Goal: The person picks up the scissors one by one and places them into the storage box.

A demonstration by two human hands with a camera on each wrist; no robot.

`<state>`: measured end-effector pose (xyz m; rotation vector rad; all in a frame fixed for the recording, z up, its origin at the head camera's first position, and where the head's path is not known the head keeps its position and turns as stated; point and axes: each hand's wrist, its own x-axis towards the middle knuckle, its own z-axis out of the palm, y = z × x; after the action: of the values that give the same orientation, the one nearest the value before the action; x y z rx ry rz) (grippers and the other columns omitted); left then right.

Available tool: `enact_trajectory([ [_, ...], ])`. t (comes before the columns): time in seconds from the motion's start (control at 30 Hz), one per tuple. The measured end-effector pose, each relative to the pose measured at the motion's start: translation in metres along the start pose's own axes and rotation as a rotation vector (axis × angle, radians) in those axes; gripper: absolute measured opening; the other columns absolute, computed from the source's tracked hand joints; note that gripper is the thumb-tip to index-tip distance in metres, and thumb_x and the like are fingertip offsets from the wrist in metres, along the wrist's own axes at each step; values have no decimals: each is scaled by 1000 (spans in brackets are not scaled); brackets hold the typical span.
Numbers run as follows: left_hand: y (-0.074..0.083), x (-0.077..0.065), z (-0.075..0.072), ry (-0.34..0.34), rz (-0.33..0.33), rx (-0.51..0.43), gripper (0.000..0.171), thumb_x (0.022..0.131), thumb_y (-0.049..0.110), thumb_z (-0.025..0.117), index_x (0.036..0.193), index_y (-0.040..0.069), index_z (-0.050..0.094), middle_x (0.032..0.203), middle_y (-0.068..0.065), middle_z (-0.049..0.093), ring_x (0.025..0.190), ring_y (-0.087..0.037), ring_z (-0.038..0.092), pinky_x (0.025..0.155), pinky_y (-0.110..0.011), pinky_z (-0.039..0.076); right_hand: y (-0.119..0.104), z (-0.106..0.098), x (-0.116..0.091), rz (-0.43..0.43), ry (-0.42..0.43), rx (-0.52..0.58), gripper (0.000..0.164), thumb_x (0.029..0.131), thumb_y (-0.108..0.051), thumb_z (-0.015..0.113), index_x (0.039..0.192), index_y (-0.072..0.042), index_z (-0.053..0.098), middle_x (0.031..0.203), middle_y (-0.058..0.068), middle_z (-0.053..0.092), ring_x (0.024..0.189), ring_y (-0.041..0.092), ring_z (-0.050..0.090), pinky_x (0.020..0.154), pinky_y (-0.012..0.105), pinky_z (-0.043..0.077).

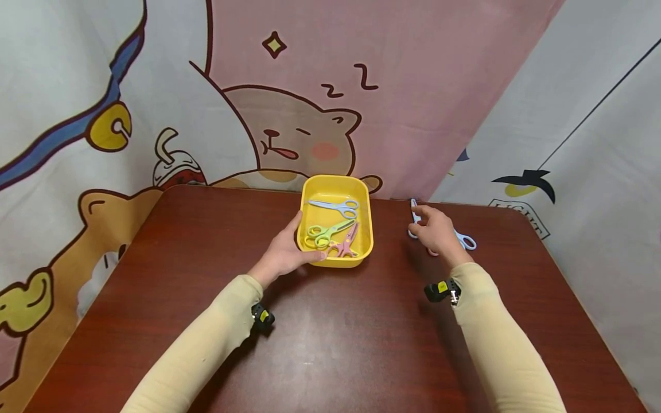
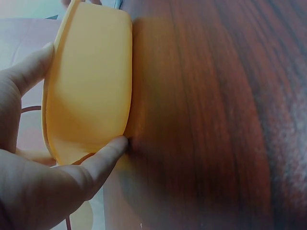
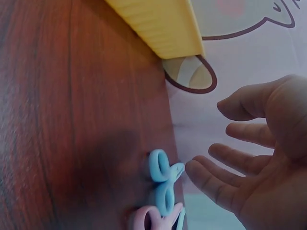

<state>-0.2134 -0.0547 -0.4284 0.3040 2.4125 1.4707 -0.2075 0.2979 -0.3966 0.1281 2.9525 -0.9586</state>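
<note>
A yellow plastic bin (image 1: 369,215) stands at the back of the table, holding blue scissors (image 1: 348,208), green scissors (image 1: 322,234) and pink scissors (image 1: 347,248). My left hand (image 1: 284,252) rests around its near left corner, thumb across the front and fingers along the left side. In the left wrist view the thumb and fingers lie nearly straight against the bin wall (image 2: 91,81). My right hand (image 1: 436,232) hovers over more scissors to the right, its fingers spread and holding nothing. Below it are blue scissors (image 3: 159,167) and a pink handle (image 3: 144,215), partly hidden in the head view.
Another blue scissors handle (image 1: 466,240) shows to the right of my right hand. The brown table (image 1: 310,332) ends at the back against a cartoon-printed curtain (image 1: 423,86). A small black camera is strapped to each wrist.
</note>
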Motion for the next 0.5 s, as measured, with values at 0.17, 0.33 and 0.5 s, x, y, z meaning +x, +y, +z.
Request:
enact_trajectory([
  [0.17, 1, -1, 0, -4, -9, -1, 121, 77, 27, 92, 168, 17, 13, 167, -12, 32, 145, -30, 39, 120, -50, 32, 9, 1, 0, 20, 1, -41, 55, 96, -12, 62, 147, 4, 50, 136, 33, 58, 121, 45, 60, 81, 46, 52],
  [0.33, 1, -1, 1, -2, -12, 4, 121, 77, 27, 93, 168, 17, 13, 167, -12, 32, 145, -29, 40, 120, -50, 32, 15, 1, 0, 16, 7, -100, 53, 96, -15, 66, 143, 6, 52, 128, 34, 62, 113, 44, 61, 89, 54, 50],
  [0.5, 2, -1, 0, -2, -16, -1, 121, 77, 27, 93, 168, 16, 13, 168, -12, 31, 146, -29, 39, 120, -50, 31, 20, 5, 1, -1, 22, -149, 51, 95, -14, 66, 139, 9, 54, 122, 32, 65, 105, 43, 60, 93, 57, 48],
])
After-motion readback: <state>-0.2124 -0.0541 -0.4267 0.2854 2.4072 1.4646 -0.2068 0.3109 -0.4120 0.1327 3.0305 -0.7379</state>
